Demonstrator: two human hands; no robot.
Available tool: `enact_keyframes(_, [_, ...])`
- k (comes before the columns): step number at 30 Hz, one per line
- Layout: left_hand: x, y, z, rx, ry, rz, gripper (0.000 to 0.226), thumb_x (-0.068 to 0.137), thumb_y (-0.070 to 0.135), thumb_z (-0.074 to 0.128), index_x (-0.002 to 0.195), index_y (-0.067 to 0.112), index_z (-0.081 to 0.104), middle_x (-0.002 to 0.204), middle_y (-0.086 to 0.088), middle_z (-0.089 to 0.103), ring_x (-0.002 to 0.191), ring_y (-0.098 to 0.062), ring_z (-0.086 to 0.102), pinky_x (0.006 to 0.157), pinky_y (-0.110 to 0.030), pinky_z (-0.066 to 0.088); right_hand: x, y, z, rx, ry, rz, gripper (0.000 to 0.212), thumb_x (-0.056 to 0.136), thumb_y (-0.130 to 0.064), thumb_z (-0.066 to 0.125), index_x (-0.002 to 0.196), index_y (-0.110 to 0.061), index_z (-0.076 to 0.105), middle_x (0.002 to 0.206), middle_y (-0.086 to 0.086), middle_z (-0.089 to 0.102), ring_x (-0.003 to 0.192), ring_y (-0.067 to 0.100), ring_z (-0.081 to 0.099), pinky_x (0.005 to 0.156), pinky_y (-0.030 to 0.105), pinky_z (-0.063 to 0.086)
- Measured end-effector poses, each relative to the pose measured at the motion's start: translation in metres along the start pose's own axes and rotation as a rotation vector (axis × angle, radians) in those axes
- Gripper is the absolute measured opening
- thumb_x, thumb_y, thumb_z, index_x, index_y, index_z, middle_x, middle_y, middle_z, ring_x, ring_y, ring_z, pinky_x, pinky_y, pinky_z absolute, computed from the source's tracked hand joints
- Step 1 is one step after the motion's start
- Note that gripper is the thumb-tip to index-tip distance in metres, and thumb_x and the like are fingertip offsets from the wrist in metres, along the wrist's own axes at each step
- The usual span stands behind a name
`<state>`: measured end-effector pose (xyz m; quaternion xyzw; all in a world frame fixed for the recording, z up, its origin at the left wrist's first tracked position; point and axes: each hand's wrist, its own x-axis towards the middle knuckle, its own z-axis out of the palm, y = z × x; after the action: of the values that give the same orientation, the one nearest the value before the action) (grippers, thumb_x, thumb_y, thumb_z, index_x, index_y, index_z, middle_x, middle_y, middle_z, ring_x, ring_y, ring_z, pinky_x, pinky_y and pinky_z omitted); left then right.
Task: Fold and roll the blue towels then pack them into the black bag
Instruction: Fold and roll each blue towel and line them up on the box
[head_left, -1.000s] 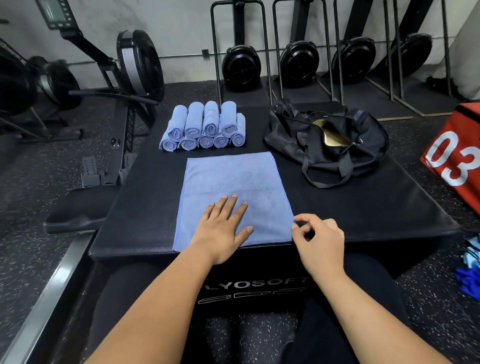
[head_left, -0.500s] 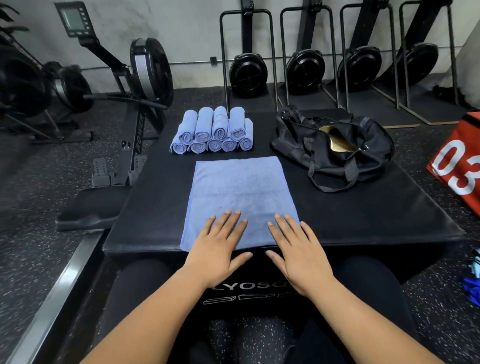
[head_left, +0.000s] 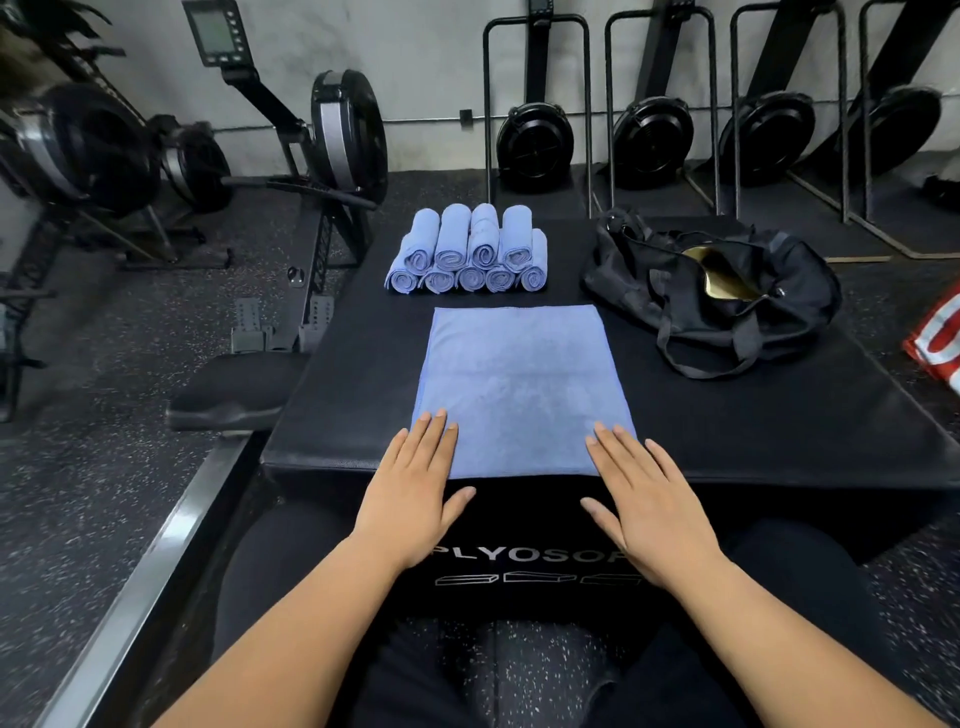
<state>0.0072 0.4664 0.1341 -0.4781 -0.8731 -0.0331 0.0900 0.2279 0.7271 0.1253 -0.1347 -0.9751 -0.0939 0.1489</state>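
Plyo box (head_left: 779, 415) with flat towel (head_left: 519, 384), rolled towels (head_left: 467, 249), bag (head_left: 800, 291)

Matt terry-cloth towel (head_left: 519, 384), black fabric bag (head_left: 727, 291)

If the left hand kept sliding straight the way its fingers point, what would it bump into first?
The left hand has its fingertips on the flat blue towel, so it would slide over that. The first real obstacle is probably the stack of rolled towels beyond.

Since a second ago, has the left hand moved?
Yes. The left hand slid leftward along the near edge of the flat blue towel, from middle to left corner.
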Motion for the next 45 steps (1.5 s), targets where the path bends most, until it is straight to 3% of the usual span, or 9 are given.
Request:
enact_keyframes(6, [-0.006,-0.016,-0.006,-0.044,0.092,-0.012,0.065,0.102,0.045,0.059,0.158,0.016,0.044,0.168,0.0,0.037,0.157,-0.019,0.03,0.129,-0.047,0.021,-0.004,0.011,-0.002,0.056,0.083,0.053,0.06,0.106,-0.048,0.038,0.151,-0.013,0.054,0.16,0.001,0.048,0.153,0.022,0.037,0.124,0.047,0.03])
enact_keyframes(10, [-0.011,-0.027,-0.014,-0.171,0.216,-0.028,0.047,0.087,0.032,0.084,0.131,0.024,0.071,0.144,0.01,0.064,0.138,-0.02,0.056,0.121,-0.046,0.035,-0.005,0.019,-0.006,0.237,0.175,0.153,0.038,0.102,-0.043,0.063,0.132,-0.02,0.072,0.141,-0.007,0.066,0.145,0.021,0.049,0.12,0.045,0.037])
enact_keyframes(13, [-0.016,-0.033,-0.017,-0.294,0.299,-0.069,0.034,0.081,0.023,0.09,0.113,0.026,0.079,0.127,0.014,0.073,0.125,-0.019,0.065,0.107,-0.047,0.047,-0.005,0.02,-0.011,0.391,0.229,0.249,0.028,0.092,-0.036,0.077,0.118,-0.026,0.079,0.129,-0.014,0.071,0.14,0.017,0.053,0.114,0.043,0.041])
enact_keyframes(20, [-0.019,-0.032,-0.029,-0.484,0.347,-0.18,0.019,0.089,0.019,0.083,0.106,0.026,0.081,0.107,0.018,0.075,0.109,-0.009,0.063,0.099,-0.033,0.052,-0.003,0.019,-0.015,0.545,0.28,0.364,0.018,0.092,-0.028,0.078,0.11,-0.025,0.08,0.117,-0.016,0.074,0.133,0.014,0.057,0.112,0.043,0.044])
enact_keyframes(25, [-0.021,-0.029,-0.039,-0.723,0.254,-0.395,0.011,0.094,0.03,0.078,0.103,0.036,0.08,0.101,0.027,0.07,0.108,0.004,0.058,0.091,-0.008,0.039,-0.003,0.021,-0.021,0.67,0.251,0.445,0.018,0.092,-0.02,0.08,0.109,-0.025,0.08,0.113,-0.019,0.072,0.13,0.009,0.057,0.112,0.014,0.032])
enact_keyframes(27, [-0.019,-0.028,-0.042,-0.783,0.238,-0.436,0.008,0.095,0.031,0.077,0.098,0.037,0.079,0.098,0.028,0.072,0.106,0.008,0.059,0.087,-0.004,0.038,-0.003,0.021,-0.024,0.73,0.227,0.498,0.019,0.092,-0.017,0.079,0.108,-0.027,0.08,0.111,-0.021,0.07,0.129,0.008,0.058,0.111,0.013,0.033])
enact_keyframes(30, [-0.017,-0.028,-0.042,-0.852,0.228,-0.478,0.007,0.097,0.033,0.074,0.094,0.039,0.076,0.099,0.028,0.073,0.106,0.003,0.06,0.093,-0.016,0.044,-0.002,0.021,-0.03,0.82,0.199,0.556,0.021,0.093,-0.018,0.078,0.108,-0.033,0.079,0.113,-0.021,0.07,0.129,0.004,0.056,0.112,0.028,0.041])
enact_keyframes(36, [-0.02,-0.025,-0.044,-0.922,0.279,-0.505,0.005,0.099,0.035,0.07,0.096,0.038,0.071,0.099,0.022,0.073,0.106,-0.007,0.065,0.095,-0.033,0.051,-0.002,0.02,-0.046,1.005,0.193,0.642,0.018,0.097,-0.03,0.073,0.108,-0.044,0.077,0.12,-0.029,0.07,0.125,-0.003,0.058,0.109,0.027,0.043])
enact_keyframes(45, [-0.038,-0.011,-0.062,-1.074,0.326,-0.514,0.008,0.099,0.028,0.071,0.101,0.035,0.076,0.088,0.007,0.074,0.094,-0.007,0.069,0.09,-0.03,0.053,-0.006,0.009,-0.07,1.158,0.352,0.749,0.016,0.095,-0.019,0.075,0.094,-0.035,0.078,0.093,-0.016,0.077,0.093,0.005,0.072,0.088,0.027,0.056])
